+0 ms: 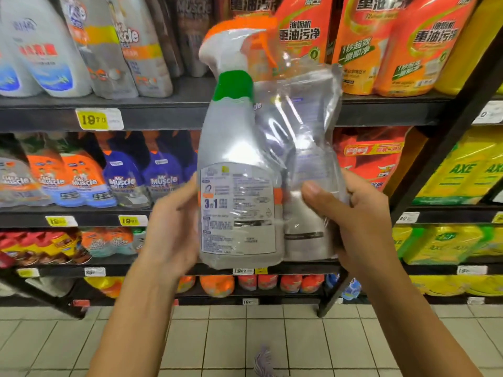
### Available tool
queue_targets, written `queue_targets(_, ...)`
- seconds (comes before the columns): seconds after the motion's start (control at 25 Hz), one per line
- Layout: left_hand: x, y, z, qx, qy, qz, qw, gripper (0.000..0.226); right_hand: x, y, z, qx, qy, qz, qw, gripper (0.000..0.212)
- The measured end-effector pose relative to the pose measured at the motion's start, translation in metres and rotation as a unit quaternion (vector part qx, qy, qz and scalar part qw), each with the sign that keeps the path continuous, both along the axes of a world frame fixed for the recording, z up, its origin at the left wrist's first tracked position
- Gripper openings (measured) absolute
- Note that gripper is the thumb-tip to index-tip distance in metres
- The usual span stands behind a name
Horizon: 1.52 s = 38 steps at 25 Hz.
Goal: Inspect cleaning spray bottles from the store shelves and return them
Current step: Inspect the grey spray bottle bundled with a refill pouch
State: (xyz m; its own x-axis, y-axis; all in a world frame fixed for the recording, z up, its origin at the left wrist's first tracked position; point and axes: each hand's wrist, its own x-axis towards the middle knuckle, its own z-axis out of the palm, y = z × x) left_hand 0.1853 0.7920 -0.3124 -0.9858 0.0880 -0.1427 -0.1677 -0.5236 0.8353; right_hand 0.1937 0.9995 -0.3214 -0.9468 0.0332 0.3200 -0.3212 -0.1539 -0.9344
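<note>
1. Left hand (174, 229) cupped on the lower left side of the pack (269, 170), palm against the plastic, fingers out of sight behind it.
2. Right hand (356, 221) clamped on the pack's lower right edge, thumb (321, 197) pressed flat on the front film, remaining fingers wrapped around the back.
3. Held upright in mid-air between both hands, in front of the shelves (163, 112), touching none of them: a clear shrink-wrapped pack.
4. Inside, on the left: a grey spray bottle (239, 186) with green collar, white-and-orange trigger head and back label (236, 210) turned to the camera, "3 in 1" legible, finer print too small to read.
5. Beside it on the right, under crumpled, glaring film: a second grey container (307, 229), details blurred.
6. Behind, dark shelves packed with cleaners: grey and blue "Mr Muscle" bottles (119, 183) at left, orange bottles (394, 44) at upper right, yellow "AXE" packs (462, 172) at far right.
7. Yellow price tags (92, 119) along the shelf edges.
8. Below, pale tiled floor (245, 336) between both forearms.
</note>
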Motion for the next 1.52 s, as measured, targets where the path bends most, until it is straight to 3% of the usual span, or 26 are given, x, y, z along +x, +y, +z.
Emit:
queue_targets(0.16,0.001,0.001,0.011,-0.058,0.043,-0.037,0.997,0.04,-0.003,-0.001,-0.007,0.004,-0.078,0.007,0.997,0.021)
queue_targets(0.28,0.004,0.009,-0.001,-0.125,0.029,-0.014,0.992,0.026,-0.007,0.002,-0.004,0.043,-0.151,0.02,0.987,0.037)
queue_targets(0.44,0.008,0.013,-0.007,-0.09,0.012,0.011,0.996,0.021,-0.012,0.005,0.01,0.091,-0.19,0.037,0.977,0.035)
queue_targets(0.56,0.01,0.016,-0.011,-0.086,0.039,0.023,0.995,0.021,-0.016,0.001,0.011,0.144,-0.197,0.006,0.97,0.065)
queue_targets(0.64,0.012,0.014,-0.012,-0.081,0.061,0.018,0.995,0.017,-0.015,-0.003,0.009,0.165,-0.187,-0.027,0.968,0.073)
queue_targets(0.8,0.017,0.012,-0.009,-0.078,0.083,0.021,0.993,0.014,-0.009,-0.003,0.011,0.183,-0.157,-0.048,0.969,0.065)
queue_targets(1.04,0.02,0.01,0.003,-0.075,0.07,0.03,0.994,0.022,-0.008,0.008,0.024,0.18,-0.151,0.017,0.972,0.045)
queue_targets(1.52,0.036,0.004,0.025,-0.075,0.122,0.049,0.988,0.023,0.005,0.009,0.045,0.128,-0.109,0.051,0.984,0.039)
